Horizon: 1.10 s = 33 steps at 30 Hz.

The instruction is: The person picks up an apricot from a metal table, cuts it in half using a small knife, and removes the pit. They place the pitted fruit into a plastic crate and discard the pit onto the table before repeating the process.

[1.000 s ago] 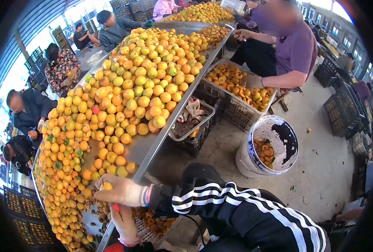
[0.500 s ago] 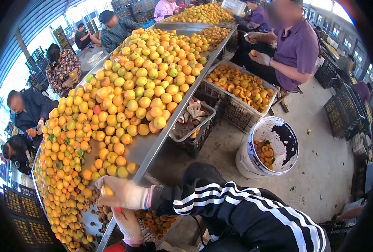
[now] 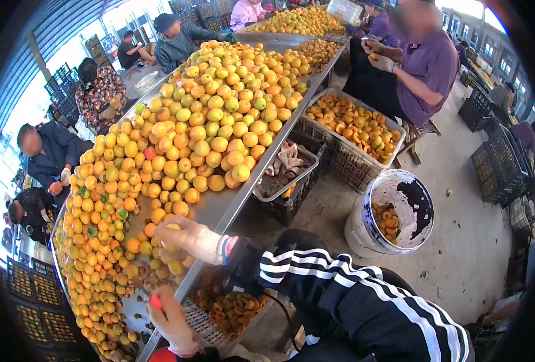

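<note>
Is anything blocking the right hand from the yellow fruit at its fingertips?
Nothing visible stands between them: the right hand is right at the yellow fruit, though how firm its grip is can't be told. The left hand, holding a red item, is lower in the picture, not between them.

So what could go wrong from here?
The right hand, low against the heaped apricots, could set some rolling. One might tumble over the metal rim into the crate of fruit pieces below. The red item in the left hand might slip.
</note>
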{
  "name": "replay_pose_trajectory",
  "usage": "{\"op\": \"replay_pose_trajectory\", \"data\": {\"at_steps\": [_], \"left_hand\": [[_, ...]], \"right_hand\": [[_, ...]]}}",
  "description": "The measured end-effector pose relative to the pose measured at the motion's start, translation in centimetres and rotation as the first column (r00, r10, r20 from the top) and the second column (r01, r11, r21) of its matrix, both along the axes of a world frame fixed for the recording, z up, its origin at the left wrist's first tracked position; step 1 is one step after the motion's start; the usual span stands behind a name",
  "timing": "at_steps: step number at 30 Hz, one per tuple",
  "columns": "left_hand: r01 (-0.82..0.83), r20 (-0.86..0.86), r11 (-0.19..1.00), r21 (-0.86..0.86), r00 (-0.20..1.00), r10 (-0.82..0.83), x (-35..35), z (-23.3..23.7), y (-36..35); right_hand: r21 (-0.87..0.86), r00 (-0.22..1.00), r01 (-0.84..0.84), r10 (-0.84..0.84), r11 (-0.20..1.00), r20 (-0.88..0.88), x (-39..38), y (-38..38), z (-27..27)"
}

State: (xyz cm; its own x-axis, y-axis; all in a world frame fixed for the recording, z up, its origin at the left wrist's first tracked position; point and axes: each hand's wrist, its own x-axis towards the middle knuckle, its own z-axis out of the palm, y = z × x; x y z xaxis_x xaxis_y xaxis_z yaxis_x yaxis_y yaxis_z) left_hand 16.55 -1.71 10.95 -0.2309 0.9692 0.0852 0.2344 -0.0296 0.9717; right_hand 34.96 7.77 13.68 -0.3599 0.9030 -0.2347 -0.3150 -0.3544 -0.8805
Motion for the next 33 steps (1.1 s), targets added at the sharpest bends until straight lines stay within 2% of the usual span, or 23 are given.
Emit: {"op": "replay_pose_trajectory", "data": {"at_steps": [1, 2, 3, 4, 5, 6, 7, 9, 10, 12, 13, 15, 16, 17, 19, 22, 23, 25, 26, 28, 30, 32, 33], "left_hand": [[0.012, -0.158, 0.985, 0.17, 0.987, 0.016, -1.4, -0.9, 0.3], [0.008, -0.155, 0.985, 0.172, 0.988, 0.019, -2.2, -2.1, 0.2], [0.075, -0.336, 0.947, 0.311, 0.941, 0.036, -2.5, -2.4, 0.1], [0.145, -0.491, 0.947, 0.286, 0.871, 0.015, -2.3, -1.9, 0.0], [0.211, -0.628, 0.942, 0.262, 0.778, 0.001, -2.1, -1.4, -0.2], [0.213, -0.625, 0.942, 0.26, 0.781, -0.004, -2.4, -1.8, -0.2], [0.215, -0.603, 0.947, 0.238, 0.797, -0.029, -3.0, -2.4, -0.2], [0.205, -0.573, 0.928, 0.31, 0.819, 0.01, -3.1, -2.8, -0.3], [0.211, -0.572, 0.926, 0.312, 0.82, 0.006, -2.7, -2.6, -0.2], [0.265, -0.704, 0.842, 0.47, 0.688, 0.176, -2.2, -1.8, -0.4], [0.265, -0.709, 0.854, 0.449, 0.687, 0.16, -2.4, -2.0, -0.5], [0.27, -0.692, 0.847, 0.458, 0.706, 0.149, -2.9, -2.4, -0.6], [0.276, -0.674, 0.837, 0.472, 0.725, 0.14, -3.1, -2.6, -0.6], [0.28, -0.677, 0.838, 0.469, 0.724, 0.136, -3.3, -3.0, -0.6], [0.122, -0.554, 0.921, 0.371, 0.824, 0.114, -3.3, -3.9, -0.6], [0.05, -0.466, 0.893, 0.447, 0.865, 0.185, -1.9, -3.6, -0.2], [0.047, -0.469, 0.893, 0.448, 0.862, 0.19, -1.7, -3.7, -0.2], [-0.081, -0.19, 0.922, 0.379, 0.968, 0.163, -1.6, -4.7, 0.3], [-0.089, -0.192, 0.92, 0.381, 0.966, 0.173, -2.0, -5.4, 0.4], [-0.193, 0.024, 0.96, 0.201, 0.981, 0.192, -2.6, -6.0, 0.7], [-0.255, -0.08, 0.963, 0.092, 0.962, 0.262, -3.1, -5.9, 0.7], [-0.301, 0.173, 0.903, 0.306, 0.951, 0.258, -2.9, -6.7, 2.0], [-0.34, 0.101, 0.883, 0.322, 0.94, 0.325, -2.0, -5.6, 1.8]], "right_hand": [[0.084, 0.984, -0.146, 0.154, 0.986, -0.095, -0.5, 0.4, -1.6], [0.181, 0.935, -0.28, 0.311, 0.943, -0.173, -1.3, 0.8, -3.9], [0.439, 0.951, -0.305, 0.294, 0.845, 0.095, -2.5, 0.1, -5.7], [0.788, 0.896, -0.415, 0.054, 0.455, 0.44, -2.5, -1.1, -3.7], [0.845, 0.941, -0.305, 0.0, 0.44, 0.34, -4.8, -1.4, -7.8], [0.887, 0.971, -0.191, -0.053, 0.42, 0.234, -7.0, -1.7, -12.0], [0.884, 0.97, -0.192, -0.056, 0.425, 0.238, -6.7, -2.0, -10.7], [0.609, 0.946, -0.291, 0.316, 0.737, 0.07, -6.7, -2.5, -8.2], [0.611, 0.948, -0.288, 0.31, 0.738, 0.071, -6.7, -2.6, -7.8], [0.378, 0.903, -0.423, 0.349, 0.823, 0.251, -6.8, -3.0, -7.0], [0.376, 0.904, -0.421, 0.347, 0.826, 0.249, -6.3, -3.6, -5.6], [0.116, 0.879, -0.439, 0.4, 0.891, 0.259, -5.0, -4.7, -3.3], [0.115, 0.881, -0.437, 0.399, 0.892, 0.254, -5.2, -4.8, -3.7], [0.288, 0.904, -0.387, 0.3, 0.876, 0.303, -5.6, -4.8, -4.5], [0.453, 0.923, -0.334, 0.191, 0.827, 0.333, -7.0, -4.7, -6.6], [0.469, 0.977, -0.198, 0.136, 0.861, 0.162, -8.5, -4.4, -7.5], [0.478, 0.962, -0.23, 0.124, 0.848, 0.242, -8.5, -4.2, -7.6], [0.489, 0.94, -0.272, 0.12, 0.829, 0.319, -7.5, -4.3, -5.9], [0.587, 0.926, -0.262, 0.027, 0.766, 0.378, -6.7, -4.6, -4.7], [0.681, 0.904, -0.269, -0.065, 0.681, 0.423, -7.1, -4.5, -4.6], [0.633, 0.898, -0.27, -0.047, 0.726, 0.437, -8.1, -3.9, -5.5], [0.586, 0.884, -0.305, -0.007, 0.751, 0.468, -8.6, -3.9, -5.5], [0.653, 0.883, -0.282, -0.076, 0.703, 0.464, -8.9, -4.1, -6.1]]}}
